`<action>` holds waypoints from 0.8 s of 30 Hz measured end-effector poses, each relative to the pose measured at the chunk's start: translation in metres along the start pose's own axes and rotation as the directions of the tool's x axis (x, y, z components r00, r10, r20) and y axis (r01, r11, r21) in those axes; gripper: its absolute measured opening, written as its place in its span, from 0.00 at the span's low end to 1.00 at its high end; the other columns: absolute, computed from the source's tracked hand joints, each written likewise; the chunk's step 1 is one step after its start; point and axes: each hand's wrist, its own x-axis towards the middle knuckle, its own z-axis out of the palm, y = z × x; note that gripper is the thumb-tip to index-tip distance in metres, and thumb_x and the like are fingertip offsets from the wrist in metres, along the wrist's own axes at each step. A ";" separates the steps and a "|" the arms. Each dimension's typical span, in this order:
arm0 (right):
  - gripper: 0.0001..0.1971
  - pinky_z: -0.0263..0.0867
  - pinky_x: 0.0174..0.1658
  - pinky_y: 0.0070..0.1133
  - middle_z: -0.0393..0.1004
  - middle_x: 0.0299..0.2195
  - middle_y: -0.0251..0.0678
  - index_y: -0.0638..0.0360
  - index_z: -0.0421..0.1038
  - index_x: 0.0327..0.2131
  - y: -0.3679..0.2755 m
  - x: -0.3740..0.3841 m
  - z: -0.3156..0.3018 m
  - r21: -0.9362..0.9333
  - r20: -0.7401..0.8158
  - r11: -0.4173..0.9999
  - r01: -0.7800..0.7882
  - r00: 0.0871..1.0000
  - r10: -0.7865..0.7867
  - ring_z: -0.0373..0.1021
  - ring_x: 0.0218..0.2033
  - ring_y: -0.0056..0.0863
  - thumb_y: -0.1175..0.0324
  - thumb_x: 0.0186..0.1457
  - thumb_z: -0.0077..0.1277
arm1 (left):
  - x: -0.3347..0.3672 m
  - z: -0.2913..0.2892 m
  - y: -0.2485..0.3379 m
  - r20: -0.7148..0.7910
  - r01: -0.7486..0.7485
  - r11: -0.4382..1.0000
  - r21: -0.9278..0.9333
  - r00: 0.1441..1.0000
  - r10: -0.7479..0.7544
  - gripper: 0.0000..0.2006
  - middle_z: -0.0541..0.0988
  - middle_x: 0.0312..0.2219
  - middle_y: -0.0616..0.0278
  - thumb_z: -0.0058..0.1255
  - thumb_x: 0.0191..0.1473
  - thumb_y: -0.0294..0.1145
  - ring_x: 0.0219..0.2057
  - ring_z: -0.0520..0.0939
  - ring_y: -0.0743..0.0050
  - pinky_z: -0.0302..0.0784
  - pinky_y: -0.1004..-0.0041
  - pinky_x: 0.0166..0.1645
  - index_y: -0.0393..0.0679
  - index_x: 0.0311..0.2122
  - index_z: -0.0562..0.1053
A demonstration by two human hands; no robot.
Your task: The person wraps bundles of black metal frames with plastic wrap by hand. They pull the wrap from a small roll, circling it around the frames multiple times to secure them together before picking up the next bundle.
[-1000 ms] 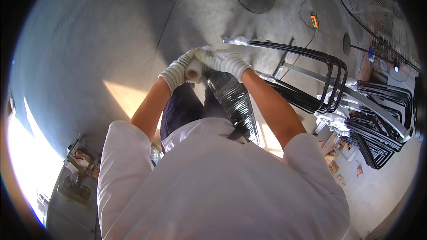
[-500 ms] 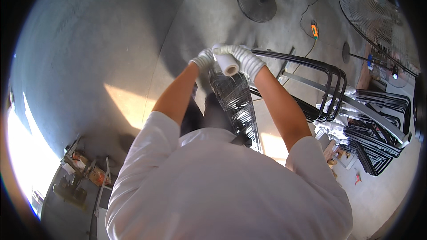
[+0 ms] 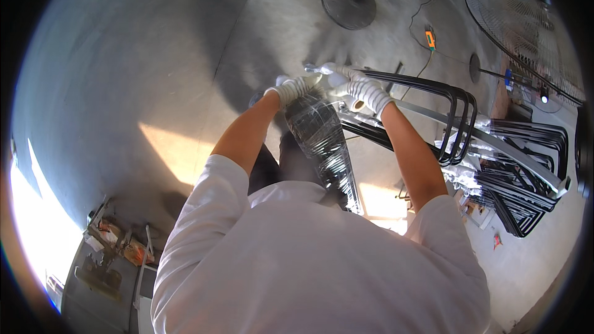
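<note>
My right hand [image 3: 369,93], in a white ribbed glove, grips a white roll of stretch film [image 3: 357,106]; the roll's hollow core end shows beneath the fingers. My left hand [image 3: 293,90], gloved the same way, lies over the upper end of a long dark bundle wrapped in clear film [image 3: 318,130], with its fingers stretched toward the right. The bundle stands slanted in front of me, by my legs, and its film shines in the light. Fingertips of both hands are partly blurred.
Bent black metal tube frames [image 3: 455,108] lie right of my right hand, with more frames [image 3: 526,179] stacked farther right. A pedestal fan [image 3: 513,31] and a round black base [image 3: 348,2] stand ahead. An orange device [image 3: 430,38] with a cable lies on the floor.
The roll of film has moved right, off the bundle's top, with my right hand. My left hand has left the roll and now rests on the bundle's upper end.
</note>
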 end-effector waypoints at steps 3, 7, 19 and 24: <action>0.32 0.61 0.43 0.18 0.69 0.38 0.32 0.53 0.59 0.49 0.051 0.010 0.003 0.045 -0.077 0.999 -0.015 0.997 0.018 0.64 0.40 0.23 0.73 0.36 0.60 | 0.007 0.003 -0.005 0.045 -0.025 0.992 -0.123 0.998 0.031 0.25 0.76 0.24 0.60 0.37 0.50 0.55 0.27 0.74 0.72 0.67 0.71 0.39 0.41 0.29 0.75; 0.22 0.66 0.38 0.21 0.71 0.35 0.36 0.58 0.62 0.45 0.054 -0.022 0.018 0.496 0.305 0.851 -0.172 0.952 0.015 0.68 0.34 0.26 0.68 0.44 0.53 | 0.013 0.002 -0.025 0.011 -0.220 0.972 0.080 0.975 0.220 0.22 0.76 0.26 0.60 0.40 0.50 0.52 0.29 0.75 0.70 0.67 0.72 0.39 0.42 0.33 0.73; 0.09 0.66 0.29 0.17 0.73 0.27 0.33 0.57 0.69 0.33 0.098 -0.001 0.096 0.661 0.412 0.702 -0.265 0.910 -0.045 0.69 0.26 0.23 0.64 0.48 0.47 | -0.113 0.056 -0.061 0.240 0.234 0.176 -0.956 0.971 0.013 0.12 0.76 0.31 0.54 0.47 0.47 0.33 0.34 0.77 0.61 0.75 0.59 0.40 0.38 0.36 0.70; 0.10 0.65 0.31 0.17 0.73 0.28 0.32 0.55 0.69 0.33 0.097 0.000 0.092 0.389 0.345 0.891 -0.234 0.934 0.095 0.68 0.26 0.23 0.62 0.49 0.46 | -0.082 0.064 -0.091 0.179 0.190 -0.020 -0.982 0.950 0.254 0.10 0.76 0.33 0.58 0.38 0.53 0.32 0.35 0.76 0.69 0.74 0.68 0.43 0.40 0.37 0.70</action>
